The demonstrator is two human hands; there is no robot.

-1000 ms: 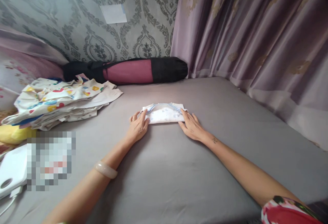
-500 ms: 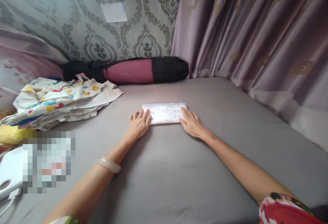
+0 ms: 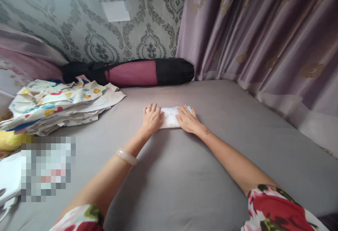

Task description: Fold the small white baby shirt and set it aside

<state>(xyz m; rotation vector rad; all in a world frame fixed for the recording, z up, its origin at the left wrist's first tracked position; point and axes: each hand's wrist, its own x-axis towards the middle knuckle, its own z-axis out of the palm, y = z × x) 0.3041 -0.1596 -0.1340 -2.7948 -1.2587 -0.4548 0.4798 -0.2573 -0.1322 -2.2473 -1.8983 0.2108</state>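
Note:
A small white folded cloth [image 3: 171, 118] with faint pale-blue prints and a bluish far edge lies flat on the grey sheet [image 3: 190, 174]. My left hand [image 3: 152, 118] rests palm down over its left end, fingers stretched out and pointing away from me. Over the right end lies my right hand [image 3: 188, 119], also flat with its fingers extended. Both hands press on the cloth without gripping it, and they cover its two ends. A pale bangle [image 3: 126, 156] circles my left wrist.
A pile of printed clothes [image 3: 60, 104] sits at the left. Behind it, a long black and pink bag [image 3: 132, 72] lies along the wall. A white device [image 3: 10, 178] with a cable and a blurred-out item are at the near left. Purple curtains [image 3: 253, 33] hang at the right.
Both hands have slid inward and slightly forward over the cloth, covering more of its ends. The cloth has stayed in about the same place.

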